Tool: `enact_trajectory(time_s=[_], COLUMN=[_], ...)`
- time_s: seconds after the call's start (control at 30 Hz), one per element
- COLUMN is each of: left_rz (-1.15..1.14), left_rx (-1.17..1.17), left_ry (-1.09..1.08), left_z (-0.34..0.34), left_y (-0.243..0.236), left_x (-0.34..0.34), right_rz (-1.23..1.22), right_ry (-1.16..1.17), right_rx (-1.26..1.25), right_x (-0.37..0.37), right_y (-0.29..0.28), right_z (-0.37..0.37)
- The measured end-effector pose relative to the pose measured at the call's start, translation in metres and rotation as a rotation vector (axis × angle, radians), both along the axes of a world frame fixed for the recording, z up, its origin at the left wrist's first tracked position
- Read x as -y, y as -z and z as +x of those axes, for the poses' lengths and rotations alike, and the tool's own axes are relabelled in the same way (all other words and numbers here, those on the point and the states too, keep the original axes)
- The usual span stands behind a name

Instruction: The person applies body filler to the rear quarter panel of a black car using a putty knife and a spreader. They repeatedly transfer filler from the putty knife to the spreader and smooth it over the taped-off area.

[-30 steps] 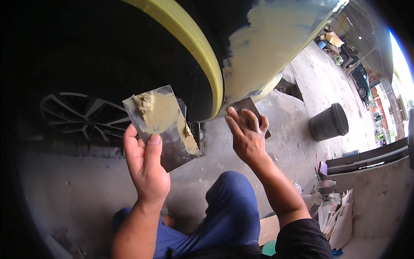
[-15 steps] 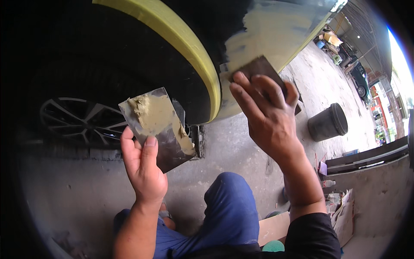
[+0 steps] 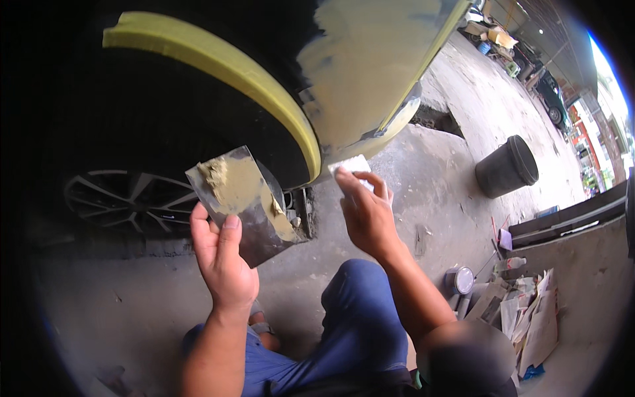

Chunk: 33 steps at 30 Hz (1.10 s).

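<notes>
My left hand [image 3: 223,258] grips a flat metal plate [image 3: 254,228] smeared with beige body filler [image 3: 233,184], held up in front of the wheel. My right hand [image 3: 366,213] holds a small flat spreader [image 3: 350,165] by its lower edge, its blade just below the car's lower body panel [image 3: 360,73], which carries a wide patch of the same beige filler. A yellow wheel-arch trim [image 3: 231,69] curves over the dark tyre and alloy wheel [image 3: 129,202].
A black bucket [image 3: 506,167] stands on the concrete to the right. A small tin [image 3: 459,280], paper scraps and cardboard [image 3: 529,317] lie by my right knee. My blue trouser leg [image 3: 360,324] is below. A dark beam [image 3: 569,215] runs along the right.
My right hand has dropped from the panel and come back toward me, with the spreader's pale face turned up. The left hand and plate stayed nearly still.
</notes>
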<state>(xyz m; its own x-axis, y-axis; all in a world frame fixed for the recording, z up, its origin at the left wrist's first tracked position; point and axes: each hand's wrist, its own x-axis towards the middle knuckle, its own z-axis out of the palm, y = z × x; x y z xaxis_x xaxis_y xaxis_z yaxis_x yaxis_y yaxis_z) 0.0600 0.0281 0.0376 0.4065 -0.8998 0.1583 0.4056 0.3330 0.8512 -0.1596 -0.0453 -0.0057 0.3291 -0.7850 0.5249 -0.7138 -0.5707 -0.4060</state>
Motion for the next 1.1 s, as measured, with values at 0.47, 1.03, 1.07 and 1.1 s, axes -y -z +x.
enact_trajectory(time_s=[0.47, 1.03, 1.07, 1.1], left_rz=[-0.043, 0.192, 0.194, 0.193], left_rx=[-0.125, -0.320, -0.318, -0.301], left_ry=[0.131, 0.708, 0.764, 0.829], left_z=[0.008, 0.001, 0.002, 0.002], left_y=[-0.013, -0.016, -0.015, -0.014], left_x=[-0.004, -0.016, -0.017, -0.017], right_rz=[0.246, 0.877, 0.890, 0.921], right_ry=[-0.296, -0.606, -0.602, -0.657], right_rx=[0.409, 1.492, 1.535, 1.535], right_x=[-0.044, -0.023, -0.021, -0.021], right_y=[-0.036, -0.080, -0.079, -0.080], right_z=[-0.003, 0.019, 0.023, 0.027])
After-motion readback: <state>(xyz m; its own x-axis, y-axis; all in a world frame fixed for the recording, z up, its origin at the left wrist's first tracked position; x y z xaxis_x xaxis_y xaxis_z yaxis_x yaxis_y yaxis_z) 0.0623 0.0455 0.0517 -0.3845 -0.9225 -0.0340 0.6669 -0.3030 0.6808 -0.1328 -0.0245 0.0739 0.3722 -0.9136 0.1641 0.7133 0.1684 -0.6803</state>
